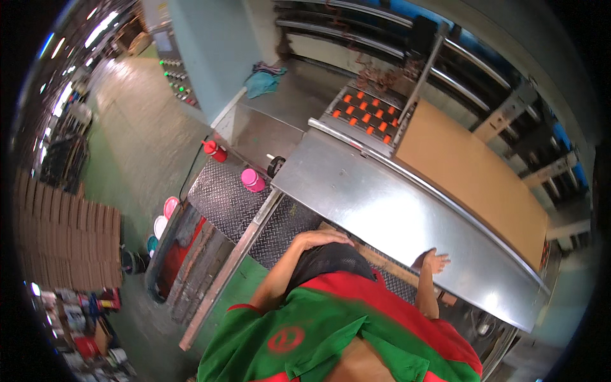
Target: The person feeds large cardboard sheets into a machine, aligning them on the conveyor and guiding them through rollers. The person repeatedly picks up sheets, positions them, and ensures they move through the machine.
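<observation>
Head view: smooth, glossy silver table [382, 197] beneath spread right grip [435, 261]; left grip [324, 238] flat on dark trousers [332, 261].

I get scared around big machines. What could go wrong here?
Maybe two things. The big brown board lies right behind the rail of the metal table, and the right hand is open at the table's near side. If the board slid over, its edge might scrape the fingers. Also, the red bottle stands near the edge of the bumpy plate, so a bump could knock it off.
</observation>
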### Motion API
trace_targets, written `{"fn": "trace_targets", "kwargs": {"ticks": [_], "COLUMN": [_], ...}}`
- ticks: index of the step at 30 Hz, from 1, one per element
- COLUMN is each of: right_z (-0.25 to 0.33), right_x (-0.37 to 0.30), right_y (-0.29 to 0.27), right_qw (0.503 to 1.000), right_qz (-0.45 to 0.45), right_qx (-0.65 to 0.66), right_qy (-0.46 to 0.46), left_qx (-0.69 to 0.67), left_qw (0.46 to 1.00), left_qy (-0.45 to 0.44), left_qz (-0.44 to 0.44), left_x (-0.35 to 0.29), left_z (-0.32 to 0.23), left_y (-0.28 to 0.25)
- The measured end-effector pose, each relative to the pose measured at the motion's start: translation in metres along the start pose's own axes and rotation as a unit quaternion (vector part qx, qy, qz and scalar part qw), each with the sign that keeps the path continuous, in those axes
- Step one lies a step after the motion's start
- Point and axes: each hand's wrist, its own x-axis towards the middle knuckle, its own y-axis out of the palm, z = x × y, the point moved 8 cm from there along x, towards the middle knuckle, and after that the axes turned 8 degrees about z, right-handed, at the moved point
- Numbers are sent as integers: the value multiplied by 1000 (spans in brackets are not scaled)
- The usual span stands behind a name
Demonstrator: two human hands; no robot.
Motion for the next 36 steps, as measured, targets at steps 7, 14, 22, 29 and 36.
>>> {"fn": "trace_targets", "kwargs": {"ticks": [7, 14, 22, 29, 36], "right_z": [-83, -130, -114, -86, -68], "right_x": [-140, -375, -530, -563, -618], "right_y": [41, 247, 310, 270, 248], "right_qw": [954, 757, 793, 738, 645], "right_qz": [-147, 427, 360, 136, 112], "right_qx": [167, 460, 473, 536, 619], "right_qy": [202, 183, 129, 387, 434], "left_qx": [7, 209, 569, 683, 730], "left_qw": [988, 969, 741, 682, 632], "left_qy": [-146, -65, 45, -160, -242], "left_qz": [-53, -117, -354, -209, -92], "left_x": [4, 13, 27, 79, 126], "left_z": [55, 52, -71, -51, -40], "left_y": [-96, -222, -359, -439, -469]}}
